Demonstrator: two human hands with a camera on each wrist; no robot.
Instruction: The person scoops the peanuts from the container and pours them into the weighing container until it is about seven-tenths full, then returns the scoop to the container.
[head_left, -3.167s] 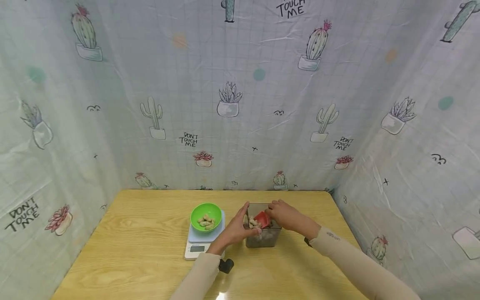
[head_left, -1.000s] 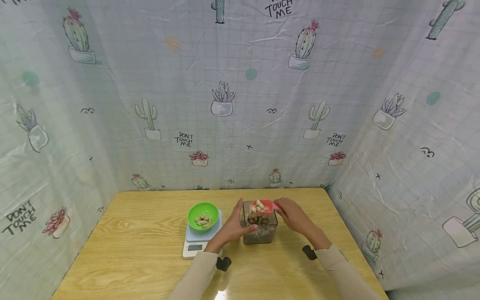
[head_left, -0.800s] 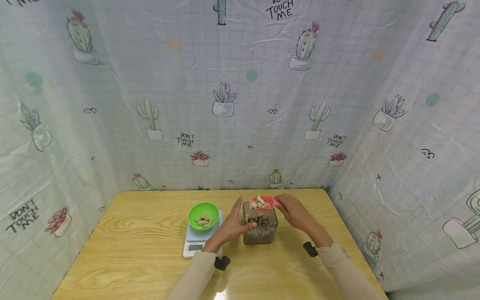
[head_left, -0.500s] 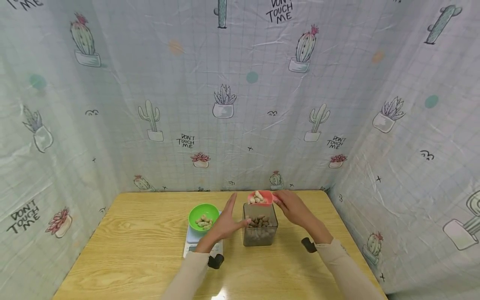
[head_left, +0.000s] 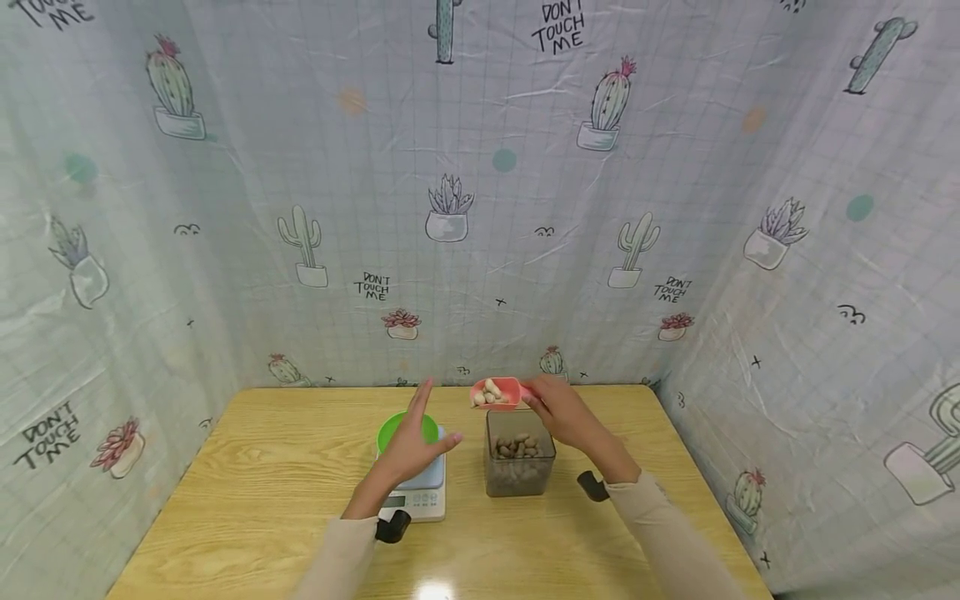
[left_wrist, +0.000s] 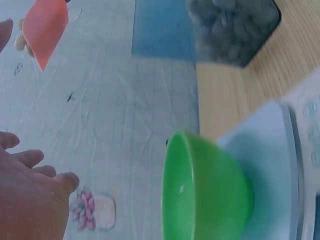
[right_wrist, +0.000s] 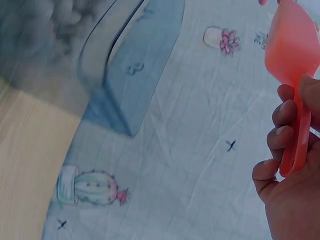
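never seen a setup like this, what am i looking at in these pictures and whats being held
There is no robot here, just a person's two bare hands. The wide picture comes from a camera worn on the head, looking forward and down. The two close, tilted ones come from cameras on the left and right wrists.

On the wooden table stand a kitchen scale with a green bowl on it and a see-through container of peanuts. What the bowl holds is hidden from view. Behind hangs a cactus-print sheet.

The right hand grips a red scoop by its handle, with some peanuts in it. The left hand holds nothing, its fingers spread near the bowl.
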